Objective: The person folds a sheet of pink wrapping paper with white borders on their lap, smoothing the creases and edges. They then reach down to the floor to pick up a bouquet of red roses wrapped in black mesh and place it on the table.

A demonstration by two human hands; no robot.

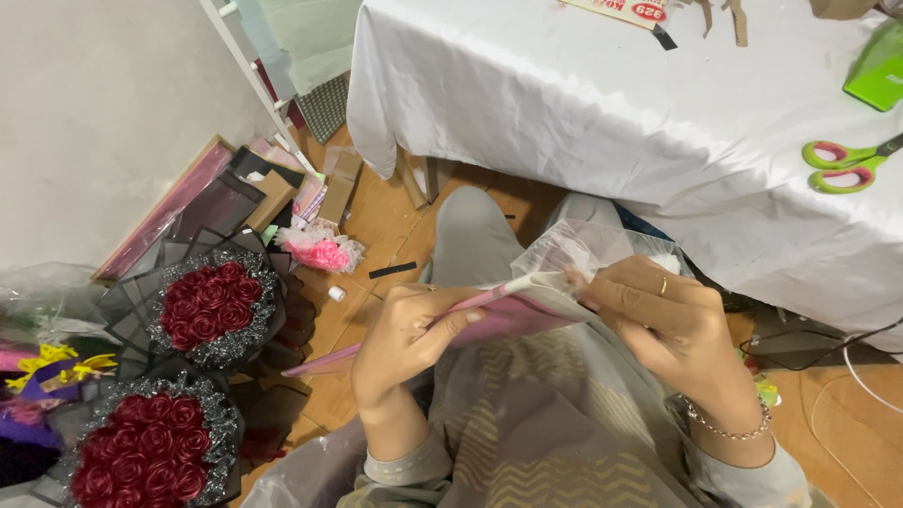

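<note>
We see both hands low in the middle of the frame, working over the person's lap. The left hand (406,331) has its fingers (450,325) curled around the edge of a pink wrapping sheet (513,318), thumb pressed on top, so it is holding the sheet firmly. The right hand (663,315) sits just right of centre, its fingers pinched narrow on the sheet's upper edge, where a clear plastic film (574,249) rises crumpled above the pink layer. The sheet runs from the right hand leftward and downward, its far corner pointing toward the wooden floor (376,221). A ring shows on the right hand, and a chain bracelet (724,428) circles that wrist.

At the lower left of the frame two bouquets of dark red roses stand in black wrapping with silver trim: the upper bouquet (209,301) lies just above the lower bouquet (141,452), the two almost touching. A bundle of pink material in clear plastic (320,249) rests on the floor near the upper bouquet, and a small white spool (336,293) lies just below it.

Across the top of the frame a table under a white cloth (602,113) carries green-handled scissors (842,165) at the right edge, well apart from both hands.
</note>
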